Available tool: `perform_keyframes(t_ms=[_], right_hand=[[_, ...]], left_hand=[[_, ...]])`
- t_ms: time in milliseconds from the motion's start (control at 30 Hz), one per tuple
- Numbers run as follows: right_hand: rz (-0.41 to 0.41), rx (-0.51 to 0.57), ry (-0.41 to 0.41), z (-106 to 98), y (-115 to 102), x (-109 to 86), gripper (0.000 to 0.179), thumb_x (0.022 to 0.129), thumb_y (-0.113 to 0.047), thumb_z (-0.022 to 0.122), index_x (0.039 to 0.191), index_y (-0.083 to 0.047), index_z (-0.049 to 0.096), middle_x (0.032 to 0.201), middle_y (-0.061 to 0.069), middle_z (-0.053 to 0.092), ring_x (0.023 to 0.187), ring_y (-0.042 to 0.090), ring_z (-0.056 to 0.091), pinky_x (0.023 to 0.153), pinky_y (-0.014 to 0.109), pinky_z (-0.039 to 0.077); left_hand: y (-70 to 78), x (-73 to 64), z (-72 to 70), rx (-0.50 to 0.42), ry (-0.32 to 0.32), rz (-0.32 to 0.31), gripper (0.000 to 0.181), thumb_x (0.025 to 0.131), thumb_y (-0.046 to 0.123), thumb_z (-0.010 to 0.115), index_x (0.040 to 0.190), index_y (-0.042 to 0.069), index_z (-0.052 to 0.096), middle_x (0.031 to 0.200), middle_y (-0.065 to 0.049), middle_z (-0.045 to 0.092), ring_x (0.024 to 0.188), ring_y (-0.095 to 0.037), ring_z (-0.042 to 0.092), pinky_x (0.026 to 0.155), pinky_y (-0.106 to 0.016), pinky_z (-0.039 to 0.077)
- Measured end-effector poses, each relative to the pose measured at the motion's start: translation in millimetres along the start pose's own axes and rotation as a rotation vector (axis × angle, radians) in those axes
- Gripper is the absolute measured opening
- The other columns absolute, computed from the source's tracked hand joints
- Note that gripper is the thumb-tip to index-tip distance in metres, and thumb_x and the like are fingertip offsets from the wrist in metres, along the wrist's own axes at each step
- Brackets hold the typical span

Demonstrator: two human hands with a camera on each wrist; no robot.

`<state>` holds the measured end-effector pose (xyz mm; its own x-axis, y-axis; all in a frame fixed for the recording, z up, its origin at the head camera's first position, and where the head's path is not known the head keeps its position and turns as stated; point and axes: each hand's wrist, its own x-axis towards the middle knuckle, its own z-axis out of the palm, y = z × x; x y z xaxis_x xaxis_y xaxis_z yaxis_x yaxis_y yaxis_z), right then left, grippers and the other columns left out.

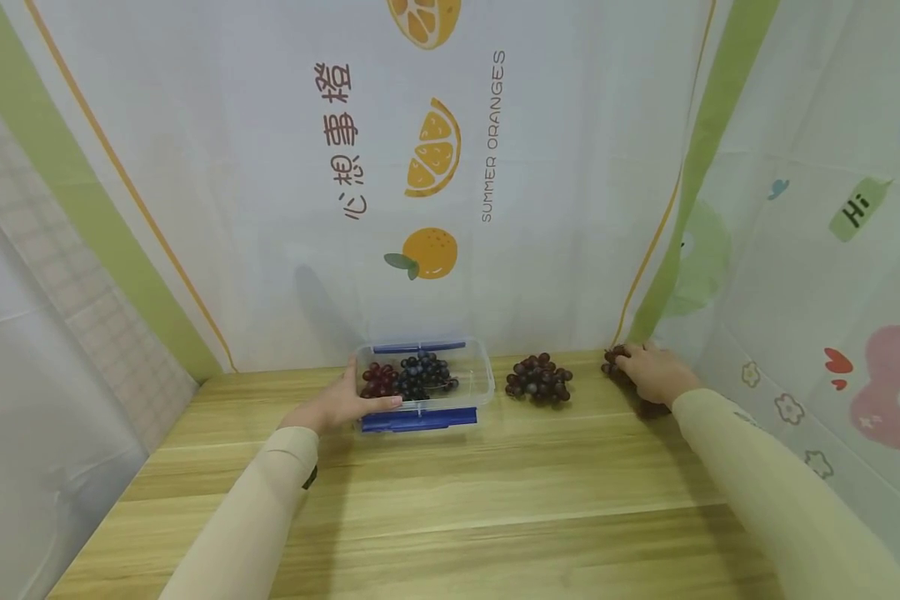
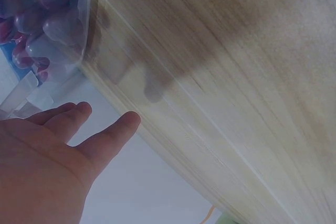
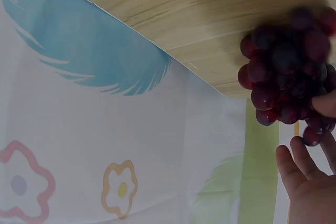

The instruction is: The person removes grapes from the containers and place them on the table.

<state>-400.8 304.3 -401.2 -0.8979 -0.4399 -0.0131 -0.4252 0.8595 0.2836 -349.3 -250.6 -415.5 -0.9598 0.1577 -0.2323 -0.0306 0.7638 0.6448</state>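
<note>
A clear plastic box [image 1: 486,379] with blue clip flaps stands at the back of the table. Inside it lie a small bunch of red grapes [image 1: 378,381] and a bunch of dark blue grapes [image 1: 420,375]. My left hand [image 1: 339,404] rests at the box's left end, thumb along the front rim; the left wrist view shows other fingers stretched out straight. At the back right my right hand [image 1: 656,375] grips a bunch of dark red grapes [image 3: 286,66], thumb over the berries and part of the bunch hidden behind the hand. Another bunch of purple grapes [image 1: 538,379] lies between box and right hand.
The wooden table [image 1: 450,508] meets a white curtain [image 1: 570,208] printed with oranges right behind the box. A patterned cloth [image 1: 802,333] hangs along the right side, and another pale cloth [image 1: 37,375] on the left.
</note>
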Motion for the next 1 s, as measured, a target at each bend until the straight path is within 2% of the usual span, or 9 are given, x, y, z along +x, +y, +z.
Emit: perform_keyframes(t_ms=[167, 267, 467, 600, 800, 867, 1000], right_hand=[[0.011, 0.004, -0.028, -6.5, 1.4, -0.5, 0.040, 0.096, -0.003, 0.073, 0.136, -0.001, 0.067, 0.144, 0.028, 0.061, 0.124, 0.053, 0.062, 0.097, 0.063, 0.058], [0.015, 0.009, -0.027, -12.3, 3.0, -0.9, 0.040, 0.094, -0.004, 0.074, 0.133, -0.001, 0.068, 0.136, 0.027, 0.064, 0.119, 0.049, 0.064, 0.093, 0.061, 0.061], [0.000, 0.029, 0.066, -33.4, 5.3, -0.8, 0.035, 0.088, 0.001, 0.071, 0.123, -0.002, 0.071, 0.107, 0.018, 0.066, 0.097, 0.039, 0.066, 0.079, 0.055, 0.063], [-0.008, 0.025, 0.098, -50.4, 7.6, 1.5, 0.032, 0.090, 0.002, 0.069, 0.122, -0.002, 0.071, 0.107, 0.018, 0.066, 0.094, 0.037, 0.066, 0.074, 0.052, 0.062], [0.006, 0.017, 0.028, -68.1, 10.9, 6.7, 0.036, 0.096, -0.002, 0.068, 0.132, -0.001, 0.069, 0.124, 0.023, 0.065, 0.112, 0.043, 0.065, 0.085, 0.055, 0.062], [-0.009, 0.036, 0.032, -73.4, 8.0, 8.9, 0.034, 0.096, 0.000, 0.068, 0.131, 0.000, 0.069, 0.125, 0.024, 0.067, 0.115, 0.044, 0.065, 0.092, 0.056, 0.060], [-0.058, 0.024, 0.056, -85.8, -3.0, 15.0, 0.031, 0.095, 0.003, 0.069, 0.126, -0.001, 0.072, 0.121, 0.020, 0.070, 0.113, 0.041, 0.068, 0.097, 0.053, 0.059]], left_hand=[[0.2, -0.2, 0.4, 0.000, 0.005, 0.000, 0.145, 0.085, 0.078, 0.072, 0.166, 0.011, -0.028, 0.177, -0.030, 0.003, 0.162, -0.054, 0.013, 0.127, -0.073, 0.025], [0.3, -0.6, 0.4, 0.001, 0.006, -0.001, 0.146, 0.084, 0.079, 0.072, 0.166, 0.011, -0.027, 0.177, -0.030, 0.002, 0.162, -0.055, 0.013, 0.127, -0.073, 0.025], [0.5, -1.1, 0.6, -0.003, 0.007, 0.004, 0.148, 0.083, 0.081, 0.073, 0.166, 0.010, -0.027, 0.177, -0.030, -0.001, 0.163, -0.054, 0.010, 0.127, -0.073, 0.024], [-0.2, -0.4, 0.9, -0.004, 0.007, 0.004, 0.148, 0.083, 0.081, 0.072, 0.166, 0.011, -0.027, 0.178, -0.029, -0.001, 0.163, -0.054, 0.011, 0.127, -0.074, 0.024], [-0.5, 0.7, 0.8, -0.001, 0.005, 0.006, 0.146, 0.085, 0.079, 0.072, 0.166, 0.011, -0.028, 0.177, -0.030, 0.001, 0.162, -0.054, 0.012, 0.127, -0.073, 0.024], [-1.0, 1.2, 0.5, 0.003, 0.006, 0.006, 0.145, 0.085, 0.078, 0.072, 0.166, 0.011, -0.028, 0.177, -0.030, 0.001, 0.162, -0.054, 0.013, 0.127, -0.073, 0.025], [-2.4, 1.9, 0.2, 0.013, 0.007, 0.007, 0.146, 0.085, 0.079, 0.072, 0.166, 0.011, -0.028, 0.177, -0.030, 0.001, 0.162, -0.054, 0.013, 0.127, -0.073, 0.025]])
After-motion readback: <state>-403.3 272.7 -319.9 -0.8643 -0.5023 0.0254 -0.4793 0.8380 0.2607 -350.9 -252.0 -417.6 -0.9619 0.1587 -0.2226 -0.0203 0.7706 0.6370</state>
